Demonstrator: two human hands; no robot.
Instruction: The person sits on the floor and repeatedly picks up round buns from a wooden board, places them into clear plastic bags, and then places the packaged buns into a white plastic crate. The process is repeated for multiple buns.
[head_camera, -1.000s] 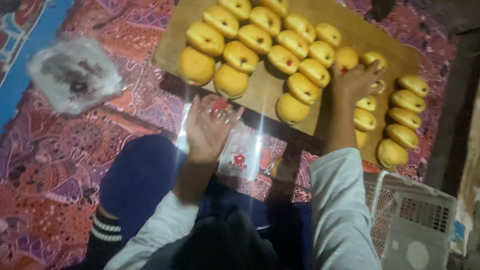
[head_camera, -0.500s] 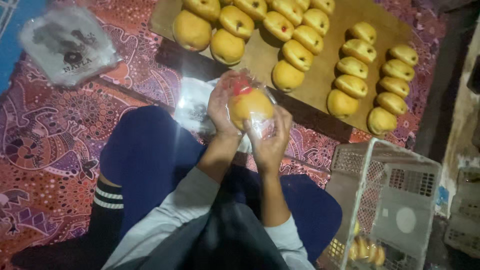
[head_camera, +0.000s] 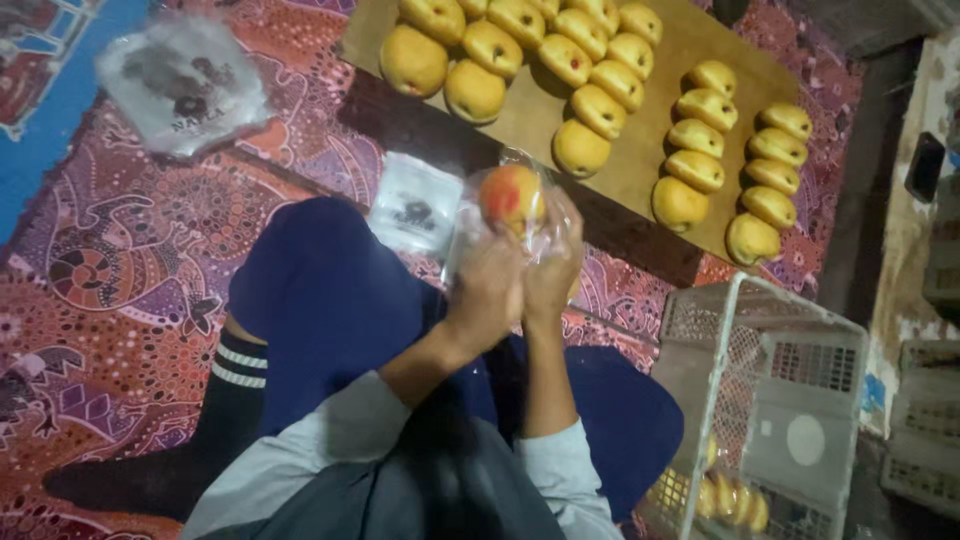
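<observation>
The left hand (head_camera: 488, 285) and the right hand (head_camera: 553, 268) are raised side by side above the lap, fingers curled closed around one round yellow bun with a red spot (head_camera: 511, 195), which sits inside a thin clear plastic bag (head_camera: 470, 225). Both hands grip the bag and bun together, the bun standing just above the fingertips and the loose film spreading to either side.

Just beyond the hands lies a flat wooden board (head_camera: 690, 70) carrying rows of matching yellow buns (head_camera: 600, 108); its near edge runs slantwise, close to the held bun but apart from it. The board's far right corner shows bare wood, and a gap of bare wood splits the left rows from the right ones.

A small stack of printed clear bags (head_camera: 414, 205) rests on the patterned red mat (head_camera: 110, 300), touching the dark blue trouser knee (head_camera: 320, 290). A larger pile of clear bags (head_camera: 180, 85) lies well apart at the upper left, near the mat's edge.

To the right, a grey plastic mesh crate (head_camera: 780, 400) stands just beside the right thigh, with wrapped buns (head_camera: 725, 498) visible low inside it. Open mat shows to the left of the knee
</observation>
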